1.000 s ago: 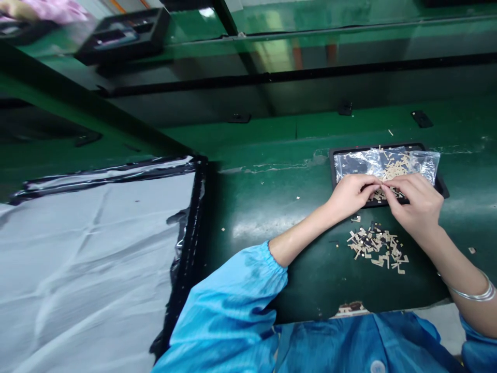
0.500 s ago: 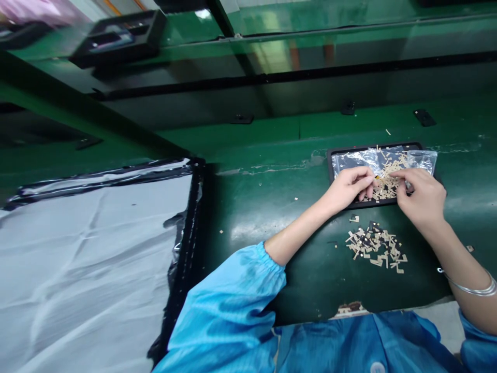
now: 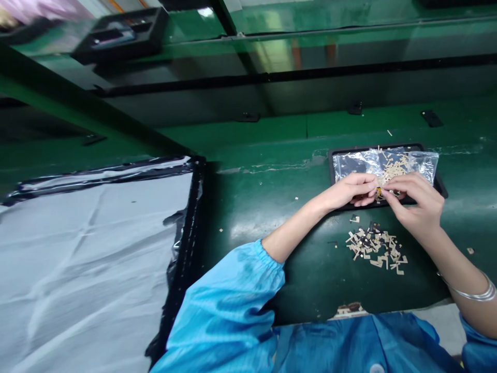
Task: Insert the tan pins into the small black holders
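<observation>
Over a black tray (image 3: 441, 187), my left hand (image 3: 357, 189) and my right hand (image 3: 417, 199) meet with their fingertips close together. Between them is a small yellow-gold piece (image 3: 379, 191), pinched by the left fingers and touched by the right thumb and forefinger. Its exact kind is too small to make out. A clear plastic bag (image 3: 351, 161) lies in the tray, with many small beige pieces (image 3: 396, 168) on it, partly hidden by my hands. Nearer to me, a pile of small beige and black L-shaped pieces (image 3: 375, 246) rests on the green table.
To the left stands a large surface covered with a white sheet (image 3: 89, 259), edged in black plastic. Small black parts (image 3: 432, 118) lie along the back of the green table (image 3: 264, 207). A black box (image 3: 120, 36) sits on the shelf at upper left.
My right hand has moved left and down, so its fingertips now meet those of my left hand at the small yellow piece. The piles look unchanged.
</observation>
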A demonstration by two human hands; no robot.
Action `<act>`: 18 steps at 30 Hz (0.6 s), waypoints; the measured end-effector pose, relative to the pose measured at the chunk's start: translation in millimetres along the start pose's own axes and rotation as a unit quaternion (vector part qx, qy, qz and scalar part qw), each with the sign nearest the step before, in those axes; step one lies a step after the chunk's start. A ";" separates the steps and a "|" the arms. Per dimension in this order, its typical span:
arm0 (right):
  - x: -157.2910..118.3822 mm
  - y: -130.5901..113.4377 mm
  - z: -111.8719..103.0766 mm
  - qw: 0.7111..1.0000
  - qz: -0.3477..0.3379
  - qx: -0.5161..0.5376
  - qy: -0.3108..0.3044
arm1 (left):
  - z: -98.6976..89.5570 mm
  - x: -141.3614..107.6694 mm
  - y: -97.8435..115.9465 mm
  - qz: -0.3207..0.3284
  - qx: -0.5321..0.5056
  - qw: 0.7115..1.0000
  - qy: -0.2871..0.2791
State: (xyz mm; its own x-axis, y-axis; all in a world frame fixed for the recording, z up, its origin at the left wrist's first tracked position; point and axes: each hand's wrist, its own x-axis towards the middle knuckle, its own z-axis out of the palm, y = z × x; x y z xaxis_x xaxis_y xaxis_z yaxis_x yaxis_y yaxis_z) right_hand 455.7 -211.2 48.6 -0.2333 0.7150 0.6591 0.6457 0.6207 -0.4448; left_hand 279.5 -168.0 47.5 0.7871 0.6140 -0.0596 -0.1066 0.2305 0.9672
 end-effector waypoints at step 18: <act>1.2 2.9 -3.9 0.987 0.131 0.064 0.063 | 16.7 -1.0 -12.3 0.138 0.390 0.875 0.251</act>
State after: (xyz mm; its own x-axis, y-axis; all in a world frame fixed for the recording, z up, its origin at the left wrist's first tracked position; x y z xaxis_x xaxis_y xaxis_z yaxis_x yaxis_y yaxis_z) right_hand 460.2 -209.8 50.5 0.0266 0.8160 0.5775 0.5724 0.4612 -0.6780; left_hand 290.3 -184.0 39.8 0.4101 0.8646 0.2901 0.3505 -0.4431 0.8251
